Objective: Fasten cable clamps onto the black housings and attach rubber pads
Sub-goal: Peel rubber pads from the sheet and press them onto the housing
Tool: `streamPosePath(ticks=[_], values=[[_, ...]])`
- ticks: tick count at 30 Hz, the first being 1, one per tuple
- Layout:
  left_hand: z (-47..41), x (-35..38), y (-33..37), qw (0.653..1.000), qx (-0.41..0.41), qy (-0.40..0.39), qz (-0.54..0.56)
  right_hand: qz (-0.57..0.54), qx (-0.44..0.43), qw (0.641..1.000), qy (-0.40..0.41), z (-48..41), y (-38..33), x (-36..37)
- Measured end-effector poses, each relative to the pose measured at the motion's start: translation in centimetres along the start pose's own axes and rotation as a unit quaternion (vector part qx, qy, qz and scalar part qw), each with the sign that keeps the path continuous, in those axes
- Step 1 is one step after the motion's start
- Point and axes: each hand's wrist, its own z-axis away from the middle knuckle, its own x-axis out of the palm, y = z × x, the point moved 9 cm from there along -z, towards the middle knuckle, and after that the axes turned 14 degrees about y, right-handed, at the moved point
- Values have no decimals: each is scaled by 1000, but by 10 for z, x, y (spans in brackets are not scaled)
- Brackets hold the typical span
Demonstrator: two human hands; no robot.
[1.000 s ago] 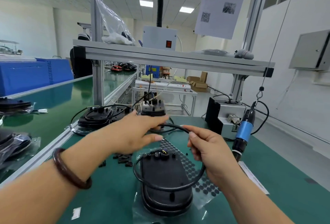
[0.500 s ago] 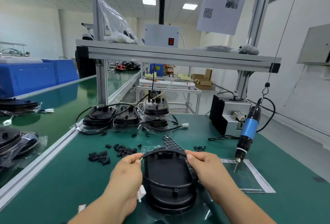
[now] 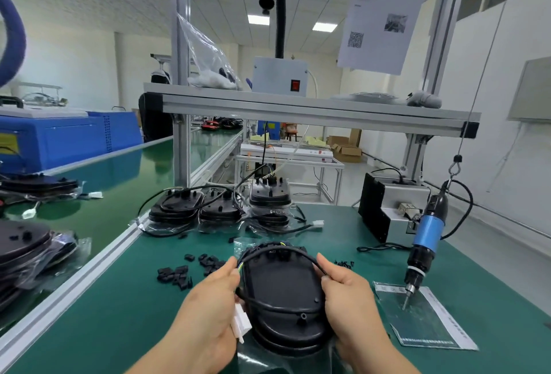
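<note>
This is a factory assembly line, seen from one workstation on a production floor. The green tabletop (image 3: 119, 314) is edged with aluminium rail and spanned by an aluminium-profile shelf (image 3: 298, 108). An electric screwdriver (image 3: 428, 233) with a blue body hangs from a hook and cord on the right. A black extraction hose (image 3: 278, 16) curves above a grey box with a red switch (image 3: 280, 77). A printed sheet with a QR code (image 3: 378, 16) hangs overhead. Black housings (image 3: 176, 209) in clear bags and loose black clamps (image 3: 176, 273) lie in batches. A second long green bench (image 3: 89, 195) stands alongside, with a blue machine (image 3: 59, 138) and cardboard boxes (image 3: 346, 147) beyond.
</note>
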Motion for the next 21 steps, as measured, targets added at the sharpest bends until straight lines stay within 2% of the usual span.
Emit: streamPosePath(ticks=[9,16,21], values=[[-3,-25,61,985,-13,-2,169,-51,-13,994,-90,13,-46,92],[-23,-98,115,971,71,90,211,-49,-24,973,-225,56,-67,206],[-13,-156,154,937,150,154,275,-65,-11,941,-333,105,-74,285]])
